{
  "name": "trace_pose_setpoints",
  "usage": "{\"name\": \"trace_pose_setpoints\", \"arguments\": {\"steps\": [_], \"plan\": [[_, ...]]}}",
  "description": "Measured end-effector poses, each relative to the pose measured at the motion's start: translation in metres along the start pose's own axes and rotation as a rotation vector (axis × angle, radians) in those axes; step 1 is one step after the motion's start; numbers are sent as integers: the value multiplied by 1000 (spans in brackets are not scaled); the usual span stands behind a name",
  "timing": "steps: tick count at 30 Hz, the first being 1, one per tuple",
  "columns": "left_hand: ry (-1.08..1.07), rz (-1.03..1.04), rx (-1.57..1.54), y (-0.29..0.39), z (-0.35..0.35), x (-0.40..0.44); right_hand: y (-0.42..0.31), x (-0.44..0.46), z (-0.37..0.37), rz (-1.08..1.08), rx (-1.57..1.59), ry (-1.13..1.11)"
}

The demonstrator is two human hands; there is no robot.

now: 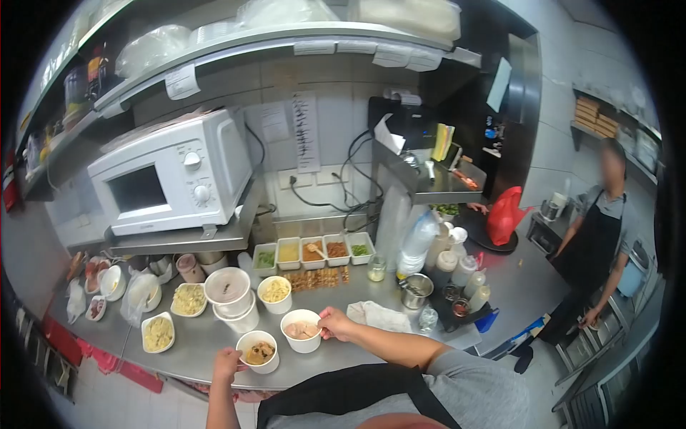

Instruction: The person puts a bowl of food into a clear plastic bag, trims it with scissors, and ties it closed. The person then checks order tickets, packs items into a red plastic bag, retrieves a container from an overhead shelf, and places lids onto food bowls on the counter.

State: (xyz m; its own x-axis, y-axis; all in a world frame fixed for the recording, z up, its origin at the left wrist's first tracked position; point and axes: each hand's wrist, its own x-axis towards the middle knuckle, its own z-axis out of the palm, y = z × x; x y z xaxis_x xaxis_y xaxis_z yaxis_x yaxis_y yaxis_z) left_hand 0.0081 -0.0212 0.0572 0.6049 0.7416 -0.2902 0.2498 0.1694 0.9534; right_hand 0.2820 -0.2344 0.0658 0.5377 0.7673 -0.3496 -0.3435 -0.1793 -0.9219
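Observation:
My left hand [227, 365] grips the rim of a white paper bowl [266, 367] at the counter's front edge. In that bowl lies brownish food with dark bits. With fingers pinched on its right rim, my right hand [334, 324] holds a second white bowl [304, 347], which contains pale pink pieces that look like meat. The two bowls stand side by side, a small gap apart. Behind them is a third bowl [277, 306] of yellowish food. To its left, stacked tubs [236, 312] carry a translucent lid.
Condiment trays [313, 267] line the wall behind skewers [314, 279]. A white cloth [377, 318], steel cup [416, 292] and several bottles [421, 247] stand to the right. A microwave [171, 175] sits on a shelf at left. Another person [597, 236] stands at far right.

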Motion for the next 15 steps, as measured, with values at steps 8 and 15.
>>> {"name": "trace_pose_setpoints", "arguments": {"steps": [8, 15], "plan": [[104, 47, 40, -12, 38, 9, -254, -139, -47, -762, -1290, 11], [502, 553, 376, -1, -20, -25, -622, -232, -110, -1740, -1350, 1334]]}}
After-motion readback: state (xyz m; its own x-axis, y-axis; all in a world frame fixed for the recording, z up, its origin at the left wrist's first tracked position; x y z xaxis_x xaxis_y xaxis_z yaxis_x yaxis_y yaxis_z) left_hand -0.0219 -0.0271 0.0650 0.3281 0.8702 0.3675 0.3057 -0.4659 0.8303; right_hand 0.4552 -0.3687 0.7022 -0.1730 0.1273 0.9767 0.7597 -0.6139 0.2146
